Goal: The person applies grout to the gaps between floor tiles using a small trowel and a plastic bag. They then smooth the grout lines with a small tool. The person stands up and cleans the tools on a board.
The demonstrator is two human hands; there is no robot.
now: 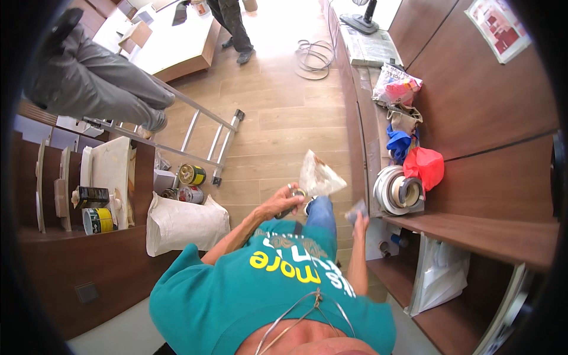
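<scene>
My left hand (278,202) is closed on the dark handle of a wide triangular scraper (319,177), whose pale, stained blade points away from me over the floor. My right hand (361,223), out by my right leg near the cabinet front, grips a small greyish flat object (357,209), too blurred to name. The two hands are apart, in front of my teal shirt.
An aluminium ladder (193,130) lies under a person's grey-trousered legs (106,77); another person's legs (234,29) are farther back. Cans (192,173) and a pale sack (183,228) are left. A shelf with tape rolls (390,198) and bags (423,165) runs along the right; a cable (313,68) coils behind.
</scene>
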